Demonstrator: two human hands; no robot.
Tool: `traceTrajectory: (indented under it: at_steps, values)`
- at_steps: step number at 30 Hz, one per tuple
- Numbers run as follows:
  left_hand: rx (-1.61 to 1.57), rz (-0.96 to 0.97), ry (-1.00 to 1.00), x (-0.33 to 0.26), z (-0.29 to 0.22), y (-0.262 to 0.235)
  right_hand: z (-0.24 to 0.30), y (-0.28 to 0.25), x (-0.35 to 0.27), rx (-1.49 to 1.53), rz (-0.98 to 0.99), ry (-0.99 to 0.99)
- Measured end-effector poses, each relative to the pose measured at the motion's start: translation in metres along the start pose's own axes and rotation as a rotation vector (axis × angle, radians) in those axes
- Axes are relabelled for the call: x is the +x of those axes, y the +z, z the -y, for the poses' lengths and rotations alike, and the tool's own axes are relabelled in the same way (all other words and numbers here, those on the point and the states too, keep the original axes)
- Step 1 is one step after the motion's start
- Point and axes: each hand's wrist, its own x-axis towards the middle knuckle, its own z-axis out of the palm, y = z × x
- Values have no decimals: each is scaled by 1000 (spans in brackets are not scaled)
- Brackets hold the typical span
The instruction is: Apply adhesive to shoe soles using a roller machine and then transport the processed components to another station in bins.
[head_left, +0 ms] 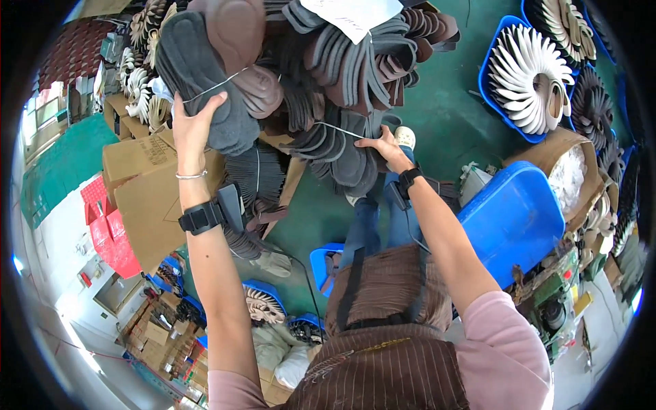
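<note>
My left hand (pixel 193 133) is at the near left edge of a bundle of dark grey insoles (pixel 234 126), its thumb over the top and fingers at the side. A thin string ties that bundle. My right hand (pixel 387 148) grips the edge of another bundle of dark insoles (pixel 352 162), close to its white string (pixel 338 128). Parts of the fingers on both hands are hidden against the bundles. Brown insoles (pixel 256 91) lie against the left bundle, and a large heap of grey and brown insoles (pixel 348 65) spreads beyond. A white paper sheet (pixel 355 15) rests on top.
Cardboard boxes (pixel 147 198) stand at the left, by a red bag (pixel 113 239). On the right are a tilted blue tub (pixel 512 219) and a blue crate (pixel 486 102) holding a ring of white insoles (pixel 529 75). More insoles (pixel 253 174) are stacked below my left hand.
</note>
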Motion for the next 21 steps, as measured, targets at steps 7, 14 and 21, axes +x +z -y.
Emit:
traceTrajectory:
  at_steps: [7, 14, 21]
  values:
    - [605, -12, -113, -35, -19, 40, 14, -13, 16, 51, 86, 145]
    - [-303, -198, -40, -51, 29, 20, 41, -50, 1, -109, 221, 233]
    - [-754, 349, -834, -128, 156, 115, 25, -34, 16, -70, 186, 226]
